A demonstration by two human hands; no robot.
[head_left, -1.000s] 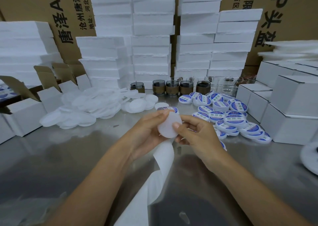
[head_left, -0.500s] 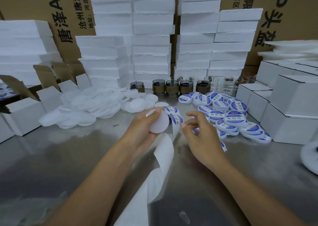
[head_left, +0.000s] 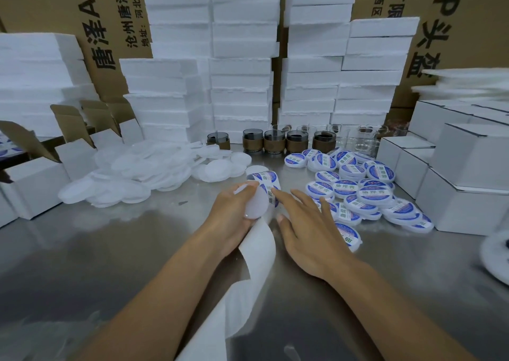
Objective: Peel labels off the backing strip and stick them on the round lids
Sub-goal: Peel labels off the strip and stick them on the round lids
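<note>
My left hand (head_left: 232,213) holds a plain white round lid (head_left: 257,203) upright above the steel table. Just behind the lid, the backing strip (head_left: 259,245) curls over, showing blue and white labels (head_left: 265,177) at its top, and its bare white tail runs down toward me. My right hand (head_left: 308,231) is spread open, with its index fingertip touching a label on the strip beside the lid. A heap of unlabelled white lids (head_left: 132,173) lies to the left. Labelled lids (head_left: 355,187) are piled to the right.
Stacks of white foam blocks (head_left: 242,71) and brown cartons (head_left: 110,30) wall off the back. Small glass jars (head_left: 275,140) stand in a row before them. White boxes (head_left: 468,179) crowd the right side, open boxes (head_left: 33,179) the left.
My right hand let go of the lid and moved to the label strip, fingers spreading. The left hand kept the lid and shifted it slightly left and down.
</note>
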